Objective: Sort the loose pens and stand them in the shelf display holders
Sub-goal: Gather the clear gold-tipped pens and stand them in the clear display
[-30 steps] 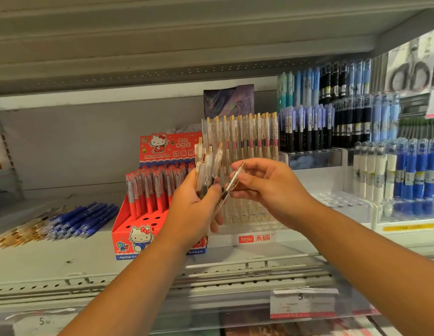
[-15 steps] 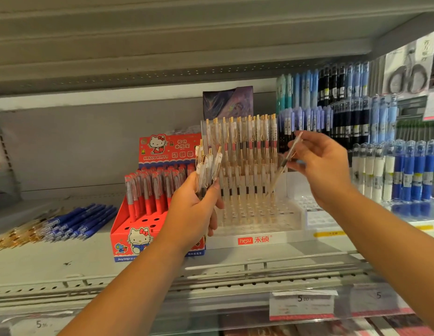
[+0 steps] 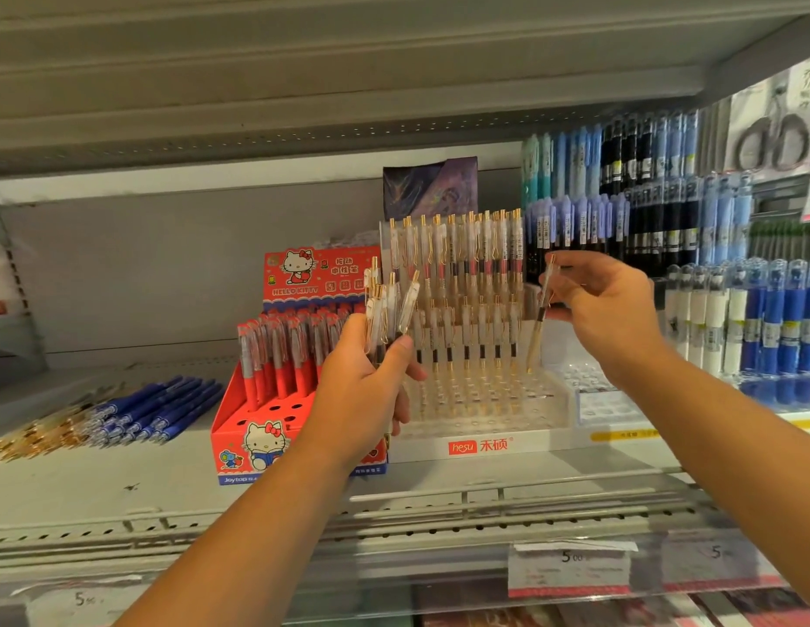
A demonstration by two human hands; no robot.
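Pinches 1 pen (image 3: 536,339) in right hand (image 3: 606,310), tip down just above clear holder (image 3: 529,434); grips spare pen bundle (image 3: 387,305) in left hand (image 3: 364,393). Mid-insertion, likely; next needs tip aligned over empty hole.

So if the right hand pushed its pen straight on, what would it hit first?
Probably the empty holes of the clear holder, near its right end, just under the pen in the right hand.
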